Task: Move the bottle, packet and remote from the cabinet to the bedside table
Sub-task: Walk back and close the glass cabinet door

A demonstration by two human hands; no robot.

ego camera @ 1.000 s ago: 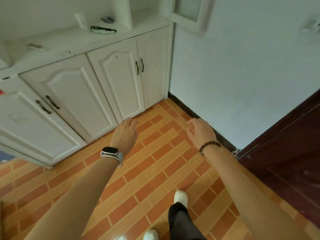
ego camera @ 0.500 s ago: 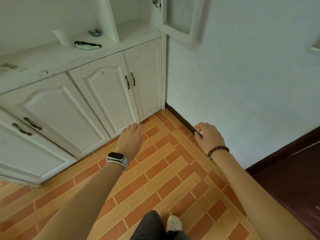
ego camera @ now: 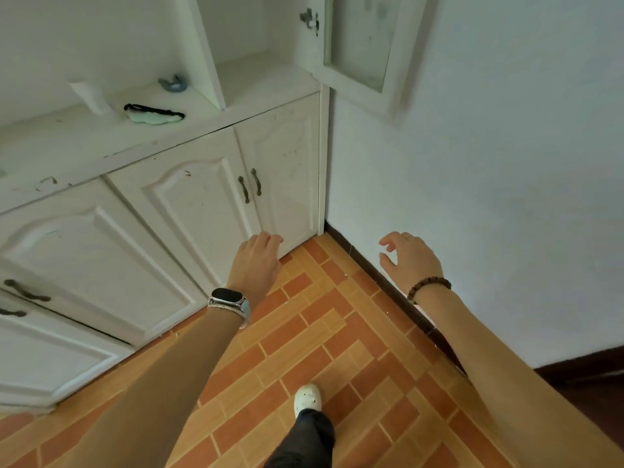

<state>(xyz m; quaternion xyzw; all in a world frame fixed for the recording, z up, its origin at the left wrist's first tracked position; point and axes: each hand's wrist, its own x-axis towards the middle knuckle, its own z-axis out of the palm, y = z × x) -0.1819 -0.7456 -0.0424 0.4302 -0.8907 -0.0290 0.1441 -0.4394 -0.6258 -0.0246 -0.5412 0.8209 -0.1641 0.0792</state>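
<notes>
A white cabinet (ego camera: pixel 101 153) fills the left and top of the head view. On its counter stands a white bottle (ego camera: pixel 90 95), with a pale green packet edged in black (ego camera: pixel 153 114) to its right. A small grey-blue object (ego camera: pixel 174 83) lies further back. I see no remote. My left hand (ego camera: pixel 256 261), with a watch on the wrist, hangs empty in front of the lower cabinet doors, fingers loosely apart. My right hand (ego camera: pixel 410 260), with a bead bracelet, is empty too, fingers curled apart, near the wall's dark skirting.
An upper cabinet door (ego camera: pixel 363 45) with a glass pane stands open at head height near the corner. A white wall (ego camera: pixel 489 180) lies on the right, a dark wooden piece (ego camera: pixel 594 383) at the lower right. The floor (ego camera: pixel 320 349) is orange tile; my white shoe (ego camera: pixel 306 398) steps forward.
I have walked closer to the cabinet corner, so the counter and its objects look larger. Both hands stay empty and have risen slightly. The dark wooden piece has slid almost out of view.
</notes>
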